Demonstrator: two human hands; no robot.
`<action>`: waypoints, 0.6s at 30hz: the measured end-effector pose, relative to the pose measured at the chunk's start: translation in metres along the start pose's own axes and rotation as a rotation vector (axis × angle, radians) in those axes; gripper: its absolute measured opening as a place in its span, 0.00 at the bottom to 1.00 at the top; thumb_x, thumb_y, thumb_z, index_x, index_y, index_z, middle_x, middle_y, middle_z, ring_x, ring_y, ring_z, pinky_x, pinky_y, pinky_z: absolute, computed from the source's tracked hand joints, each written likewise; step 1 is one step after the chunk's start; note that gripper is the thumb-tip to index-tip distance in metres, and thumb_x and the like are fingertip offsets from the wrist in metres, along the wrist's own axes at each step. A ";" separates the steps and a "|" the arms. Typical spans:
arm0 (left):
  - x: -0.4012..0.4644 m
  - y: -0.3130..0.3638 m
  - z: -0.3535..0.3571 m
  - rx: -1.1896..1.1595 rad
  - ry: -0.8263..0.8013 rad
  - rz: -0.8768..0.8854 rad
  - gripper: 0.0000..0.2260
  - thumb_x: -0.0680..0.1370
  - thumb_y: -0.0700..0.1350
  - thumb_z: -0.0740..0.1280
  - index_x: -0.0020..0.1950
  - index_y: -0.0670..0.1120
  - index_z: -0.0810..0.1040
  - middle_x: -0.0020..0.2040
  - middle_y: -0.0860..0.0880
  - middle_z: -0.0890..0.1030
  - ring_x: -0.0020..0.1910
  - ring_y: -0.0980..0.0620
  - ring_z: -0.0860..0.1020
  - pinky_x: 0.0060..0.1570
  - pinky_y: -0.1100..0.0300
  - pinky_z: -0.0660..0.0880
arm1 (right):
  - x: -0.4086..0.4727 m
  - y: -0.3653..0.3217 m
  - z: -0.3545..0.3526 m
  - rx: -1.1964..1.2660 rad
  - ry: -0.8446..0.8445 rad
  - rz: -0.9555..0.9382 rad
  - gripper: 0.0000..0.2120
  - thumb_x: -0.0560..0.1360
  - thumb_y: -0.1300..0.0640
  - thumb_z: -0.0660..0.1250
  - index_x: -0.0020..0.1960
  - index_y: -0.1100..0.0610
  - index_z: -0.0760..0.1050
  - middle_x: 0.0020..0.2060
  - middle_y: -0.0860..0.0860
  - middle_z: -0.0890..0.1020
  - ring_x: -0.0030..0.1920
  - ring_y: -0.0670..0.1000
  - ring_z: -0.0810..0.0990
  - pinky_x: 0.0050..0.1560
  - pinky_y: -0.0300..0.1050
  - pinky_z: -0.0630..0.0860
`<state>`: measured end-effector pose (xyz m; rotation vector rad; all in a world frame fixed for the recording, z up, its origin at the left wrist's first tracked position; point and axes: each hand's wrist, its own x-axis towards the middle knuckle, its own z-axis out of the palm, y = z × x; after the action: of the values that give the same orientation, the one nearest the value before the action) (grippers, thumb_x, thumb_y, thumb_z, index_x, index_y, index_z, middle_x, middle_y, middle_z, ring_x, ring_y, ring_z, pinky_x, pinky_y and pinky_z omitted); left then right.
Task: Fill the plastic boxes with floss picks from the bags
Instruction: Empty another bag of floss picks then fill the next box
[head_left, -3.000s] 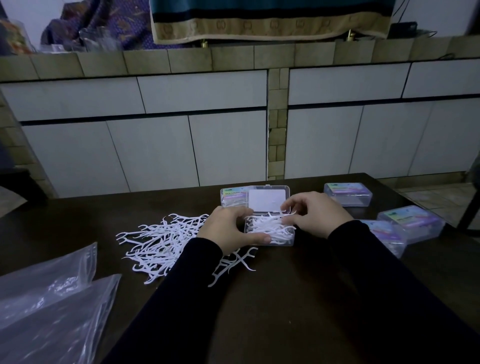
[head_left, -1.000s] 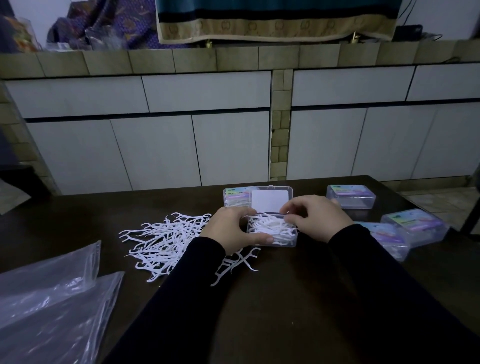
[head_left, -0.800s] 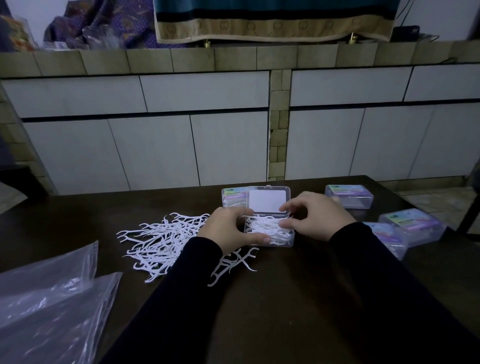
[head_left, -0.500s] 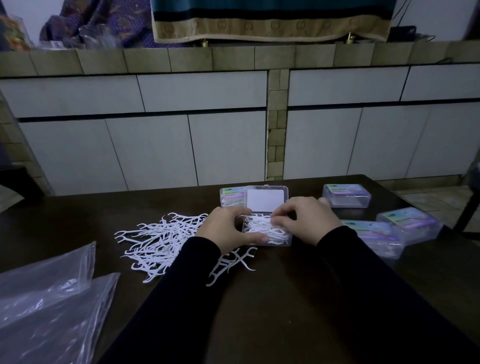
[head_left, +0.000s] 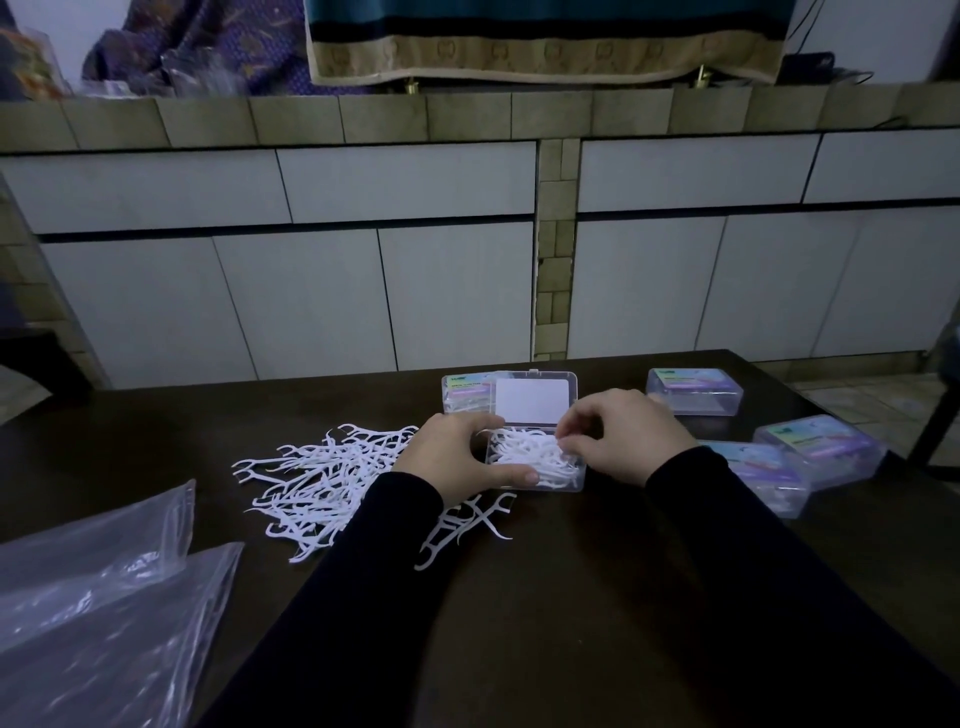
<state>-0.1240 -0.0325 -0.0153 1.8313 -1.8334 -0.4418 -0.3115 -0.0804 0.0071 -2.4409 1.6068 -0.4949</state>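
The left hand (head_left: 449, 454) grips the open plastic box (head_left: 535, 462) at its 9 o'clock end, thumb laid along the near wall and fingers curled over the far corner. The right hand (head_left: 623, 441) hangs over the box's 3 o'clock end, thumb and forefinger pinching at the floss picks in the box (head_left: 530, 457), which lie heaped to about the rim. The lid (head_left: 532, 397) stands raised at the box's 12 o'clock side, a white panel inside it.

A loose pile of floss picks (head_left: 322, 483) spreads on the dark worktop (head_left: 571, 597) at 9 o'clock of the box, a few reaching round to 6 o'clock beneath the left wrist. Three closed boxes (head_left: 693, 389) with coloured labels sit from 2 to 4 o'clock. Another labelled box (head_left: 467, 392) shows just behind the lid. Two clear plastic bags (head_left: 98, 597) lie at 8 o'clock, near the worktop's edge.
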 end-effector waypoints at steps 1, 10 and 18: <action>0.000 0.000 0.000 -0.007 0.008 0.004 0.36 0.64 0.64 0.75 0.69 0.53 0.72 0.64 0.52 0.76 0.60 0.54 0.74 0.59 0.57 0.73 | -0.001 -0.003 -0.001 -0.012 0.046 -0.020 0.05 0.76 0.47 0.66 0.52 0.43 0.76 0.46 0.41 0.79 0.50 0.45 0.76 0.66 0.51 0.66; 0.002 -0.004 0.003 -0.037 0.071 0.059 0.26 0.64 0.58 0.77 0.60 0.53 0.79 0.41 0.58 0.77 0.48 0.54 0.77 0.42 0.65 0.70 | 0.007 -0.041 0.024 -0.217 0.119 -0.219 0.15 0.80 0.44 0.57 0.64 0.43 0.75 0.59 0.45 0.76 0.60 0.49 0.70 0.61 0.52 0.62; 0.004 -0.007 0.004 -0.041 0.039 0.035 0.35 0.60 0.61 0.78 0.65 0.52 0.76 0.60 0.56 0.80 0.57 0.57 0.76 0.58 0.56 0.75 | 0.010 -0.034 0.030 -0.210 0.136 -0.180 0.13 0.79 0.44 0.58 0.59 0.43 0.77 0.57 0.43 0.78 0.59 0.49 0.70 0.59 0.52 0.62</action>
<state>-0.1202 -0.0376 -0.0219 1.7656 -1.8144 -0.4241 -0.2678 -0.0773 -0.0082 -2.7810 1.5681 -0.5565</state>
